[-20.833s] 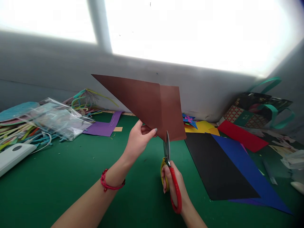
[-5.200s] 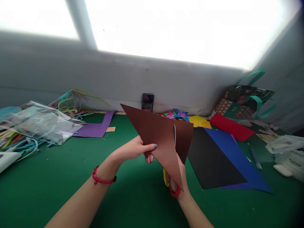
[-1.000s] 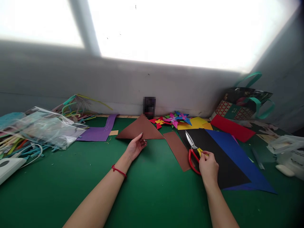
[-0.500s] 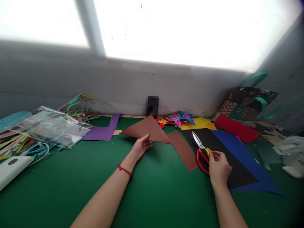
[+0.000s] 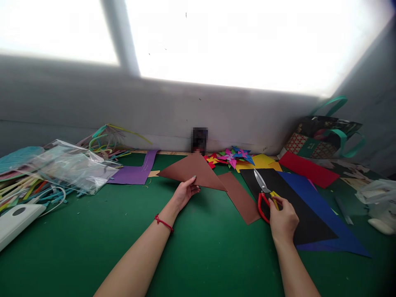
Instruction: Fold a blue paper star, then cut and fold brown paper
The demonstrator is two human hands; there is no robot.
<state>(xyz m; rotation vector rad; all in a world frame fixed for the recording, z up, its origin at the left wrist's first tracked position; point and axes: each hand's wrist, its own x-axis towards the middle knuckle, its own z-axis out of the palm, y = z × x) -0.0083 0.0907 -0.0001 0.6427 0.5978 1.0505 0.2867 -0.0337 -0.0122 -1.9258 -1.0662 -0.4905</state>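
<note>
My left hand (image 5: 186, 194) pinches a brown paper triangle (image 5: 198, 171) along its lower edge, thumb on top and fingers beneath. The folded sheet is tilted above the green table. My right hand (image 5: 283, 218) closes round the yellow handle of a pair of scissors (image 5: 262, 185) with red and yellow handles. Their blades look closed and point away from me, over a sheet of black paper (image 5: 297, 210). Whether the scissors rest on that sheet or are lifted, I cannot tell. Between my hands lies a brown paper strip (image 5: 241, 198), partly under the triangle's right corner.
Blue paper (image 5: 334, 218), red paper (image 5: 309, 168) and yellow paper (image 5: 260, 161) lie right and back, near several folded paper stars (image 5: 230, 156). On the left are purple paper (image 5: 131, 174), a clear plastic bag (image 5: 83, 165) and a white device (image 5: 20, 220). A patterned bag (image 5: 315, 140) stands back right.
My right hand has shifted slightly left and its fingers have closed further over the scissor handles. My left hand still holds the brown triangle; the whole view has moved a little.
</note>
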